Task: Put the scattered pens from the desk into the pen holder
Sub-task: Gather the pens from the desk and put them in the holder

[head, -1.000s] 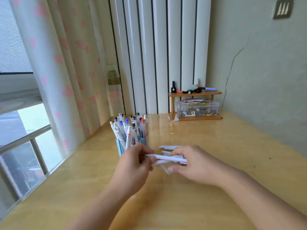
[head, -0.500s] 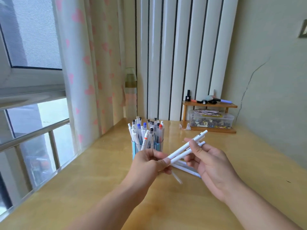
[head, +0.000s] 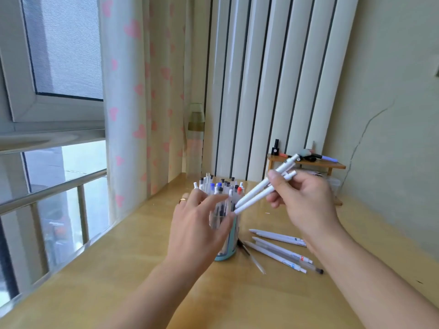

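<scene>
Window w/ rail and heart-print curtain [head: 133,96] at far left. Left hand [head: 199,224] spread in front of the pen holder [head: 226,252], fingers straight, grip wide, holding nothing. Holder stands on the counter [head: 123,269], packed w/ pens. Right hand [head: 306,205] grip pinches two white pens [head: 259,191], tilted, tips down just above holder rim. Loose pens [head: 282,252] lie on counter right of holder, under right forearm. Small wooden shelf [head: 308,163] at back right.
</scene>
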